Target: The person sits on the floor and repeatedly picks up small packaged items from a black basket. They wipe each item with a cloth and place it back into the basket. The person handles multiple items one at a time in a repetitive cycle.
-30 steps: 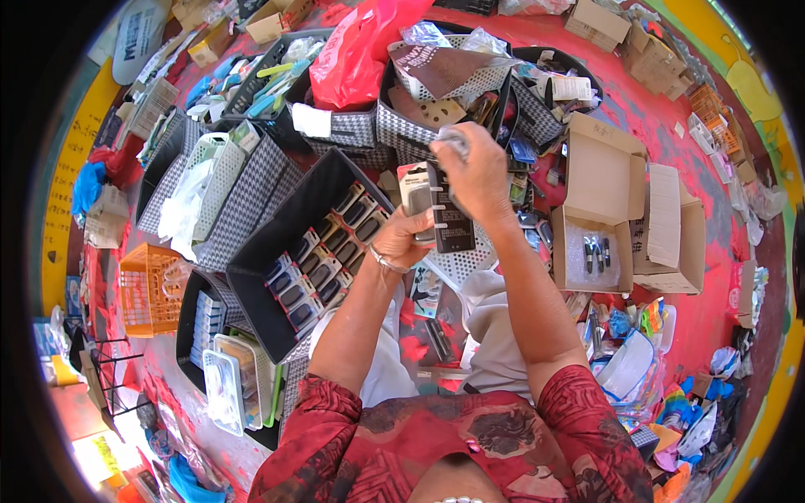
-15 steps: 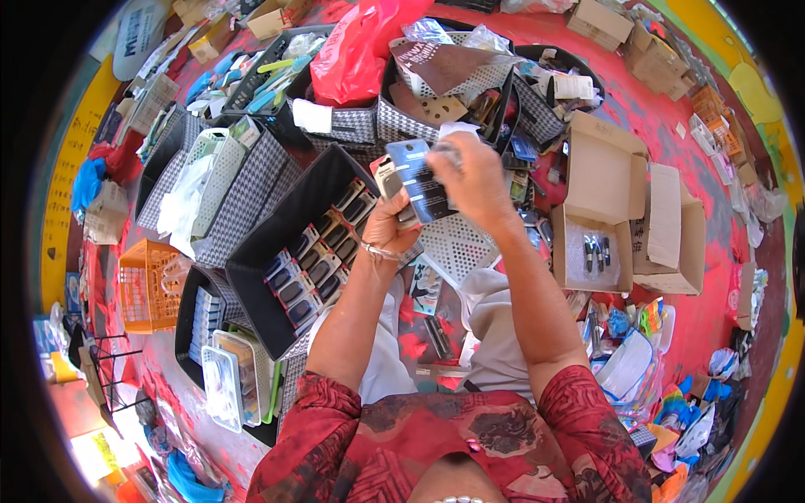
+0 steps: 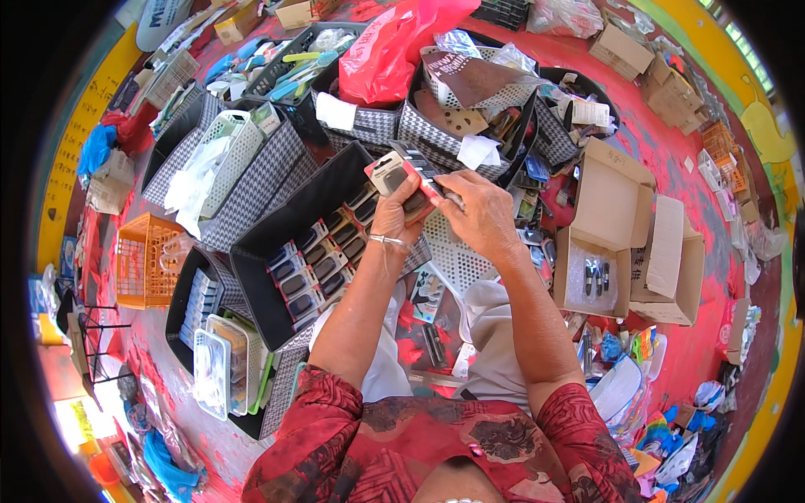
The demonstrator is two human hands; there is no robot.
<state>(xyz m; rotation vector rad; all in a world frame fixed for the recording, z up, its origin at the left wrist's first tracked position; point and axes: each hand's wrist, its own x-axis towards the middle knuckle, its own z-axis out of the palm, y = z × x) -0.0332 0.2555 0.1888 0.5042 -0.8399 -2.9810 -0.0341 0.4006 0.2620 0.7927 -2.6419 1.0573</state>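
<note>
1. Carded pack (image 3: 391, 178): just right of black bin (image 3: 289, 220)'s far corner; left hand (image 3: 391, 216) grasps it, thumb across front, presumably for steadiness;
2. Dark card (image 3: 417, 160): beside pack; right hand (image 3: 480, 210) pinches its near end, knuckles up, fingers pointing bin-ward;
3. Boxed packs (image 3: 306, 268): inside bin; rows face up, likely for visibility.

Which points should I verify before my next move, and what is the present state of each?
1. Left hand holds a carded pack: ok.
2. Right hand touches the dark card: ok; grip partly hidden.
3. One hand free: not ok, both are occupied.
4. Houndstooth-sided black bin uncovered, rows of carded packs showing: ok.
5. Flip-lid cardboard box open: ok.
6. Held pack's seal unbroken: cannot tell.
</note>
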